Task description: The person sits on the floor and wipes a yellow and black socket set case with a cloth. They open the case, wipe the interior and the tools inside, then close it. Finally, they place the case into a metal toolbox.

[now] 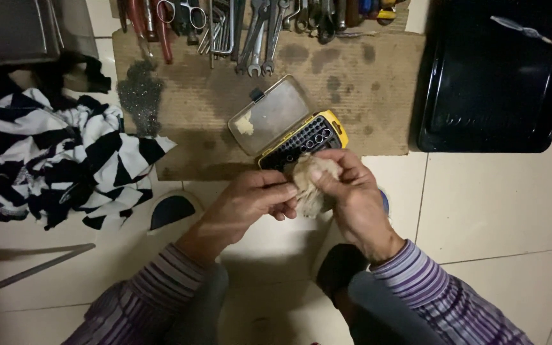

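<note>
My left hand [250,201] and my right hand [352,195] meet over the floor, both pinching a small crumpled beige rag [311,179]. The right hand's fingers wrap over the rag's top; the left hand's fingertips grip its left side. Just beyond the hands lies a yellow and black bit set case [311,137] with its clear lid [269,115] swung open to the left. Whatever the rag may enclose is hidden.
A stained cardboard sheet [352,83] holds wrenches [260,35], pliers [151,25] and other hand tools along its far edge. A black tray [487,108] lies at the right. A black-and-white striped cloth [52,160] lies at the left, a metal bar [30,271] near my left knee.
</note>
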